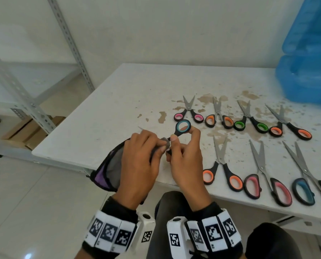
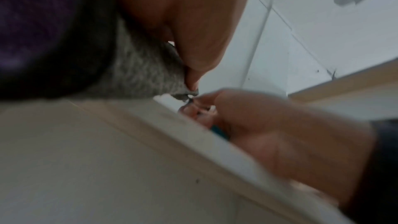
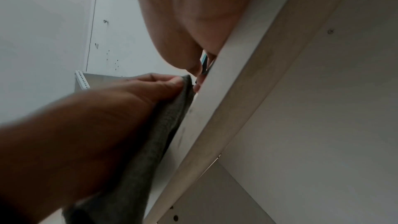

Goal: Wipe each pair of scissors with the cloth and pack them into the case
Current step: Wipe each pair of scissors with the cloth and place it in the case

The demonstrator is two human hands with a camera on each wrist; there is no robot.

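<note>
While seven pairs [image 1: 220,115] wait on the desk [image 1: 118,101] — left hand [image 1: 141,161] gripping cloth [image 1: 165,142], right hand [image 1: 185,161] pinching teal scissors [image 1: 182,128], mid-wipe.

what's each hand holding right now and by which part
Right hand holds the teal scissors by the handle; left hand grips the grey cloth around its blades.

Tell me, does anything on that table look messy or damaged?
Yes. The table is blotched with brown patches, like stains or worn coating, around the far row of scissors. The scissors themselves lie in neat rows.
</note>
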